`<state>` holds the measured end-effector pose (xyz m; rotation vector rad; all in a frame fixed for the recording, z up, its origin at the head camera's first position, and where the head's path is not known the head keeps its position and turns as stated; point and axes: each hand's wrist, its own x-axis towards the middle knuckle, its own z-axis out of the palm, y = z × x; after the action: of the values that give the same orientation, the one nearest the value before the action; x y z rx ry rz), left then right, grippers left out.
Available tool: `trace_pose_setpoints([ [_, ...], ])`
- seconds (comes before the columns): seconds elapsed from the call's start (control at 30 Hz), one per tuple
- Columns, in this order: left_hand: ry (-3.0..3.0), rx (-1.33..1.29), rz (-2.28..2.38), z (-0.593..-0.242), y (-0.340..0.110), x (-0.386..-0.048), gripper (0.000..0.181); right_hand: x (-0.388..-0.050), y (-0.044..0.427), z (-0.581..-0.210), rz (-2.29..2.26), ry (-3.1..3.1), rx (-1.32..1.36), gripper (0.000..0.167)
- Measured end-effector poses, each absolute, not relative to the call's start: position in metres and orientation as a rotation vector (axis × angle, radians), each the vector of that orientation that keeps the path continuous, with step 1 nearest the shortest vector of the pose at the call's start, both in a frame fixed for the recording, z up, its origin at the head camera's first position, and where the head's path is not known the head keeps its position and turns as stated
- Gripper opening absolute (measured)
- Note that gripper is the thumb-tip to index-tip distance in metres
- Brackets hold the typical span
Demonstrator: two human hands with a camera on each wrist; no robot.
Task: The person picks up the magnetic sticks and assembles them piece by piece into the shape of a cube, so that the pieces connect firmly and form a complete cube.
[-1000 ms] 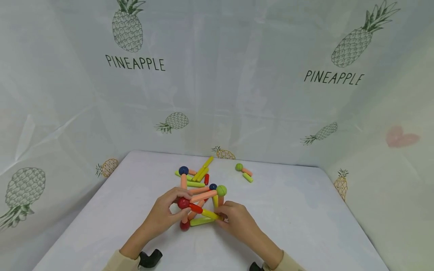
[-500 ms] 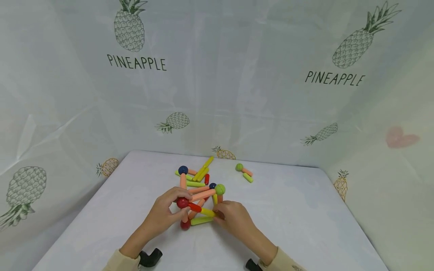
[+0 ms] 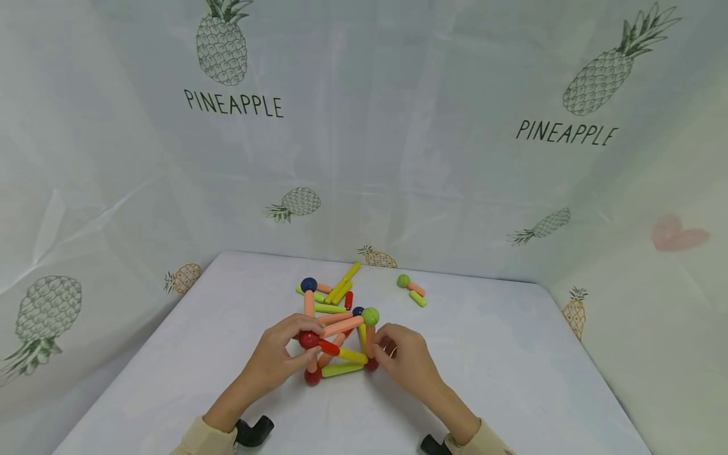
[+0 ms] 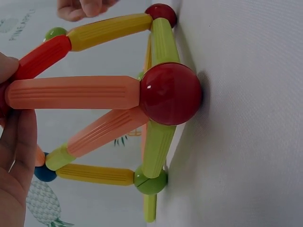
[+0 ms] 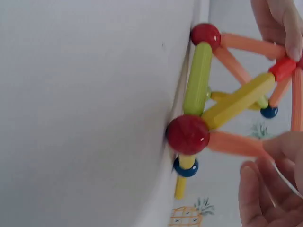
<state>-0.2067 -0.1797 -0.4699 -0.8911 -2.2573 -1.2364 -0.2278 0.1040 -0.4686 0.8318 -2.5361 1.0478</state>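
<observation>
Frame: a stick-and-ball frame [image 3: 334, 349], standing on the white table [image 3: 500, 360] between the person's two hands.
Slanting bar: a red stick [image 3: 327, 345] end to end with a yellow stick [image 3: 352, 357]; the long axis slopes down from the upper red ball [image 3: 309, 340] toward the person's right, to the lower right red ball [image 5: 188, 135].
Top edge: an orange stick [image 3: 345, 325], pointing left to right from the upper red ball to a light green ball [image 3: 370, 316].
Bottom edge: a lime stick [image 3: 342, 370], low and crosswise between the lower right red ball and the lower left red ball [image 3: 312, 376].
Right side: an upright orange stick [image 3: 370, 341], below the light green ball.
Left hand [image 3: 277, 354]: pinching the upper red ball.
Right hand [image 3: 412, 360]: fingers loosely bent beside the upright orange stick, nothing visible between them; whether they brush it, I can't tell.
Farther back: loose yellow sticks [image 3: 342, 292].
</observation>
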Motion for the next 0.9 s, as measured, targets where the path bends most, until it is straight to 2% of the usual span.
trace_pose_setpoints([
  [0.17,-2.276,-0.89,-1.247,-0.468,-0.181,-0.206,0.043,-0.238,0.114,-0.473,1.245,-2.586,0.863,0.04],
  [0.23,-2.295,-0.895,-1.252,-0.466,-0.182,-0.205,0.044,-0.242,0.116,-0.479,1.296,-2.647,0.952,0.043],
  [0.43,-2.385,-0.903,-1.195,-0.459,-0.187,-0.203,0.047,-0.243,0.115,-0.489,1.354,-2.711,1.041,0.017],
  [0.73,-2.482,-0.9,-1.12,-0.45,-0.197,-0.201,0.048,-0.228,0.11,-0.484,1.287,-2.71,1.083,0.021],
  [0.9,-2.447,-0.91,-1.126,-0.451,-0.193,-0.201,0.049,-0.23,0.11,-0.486,1.267,-2.704,1.073,0.011],
])
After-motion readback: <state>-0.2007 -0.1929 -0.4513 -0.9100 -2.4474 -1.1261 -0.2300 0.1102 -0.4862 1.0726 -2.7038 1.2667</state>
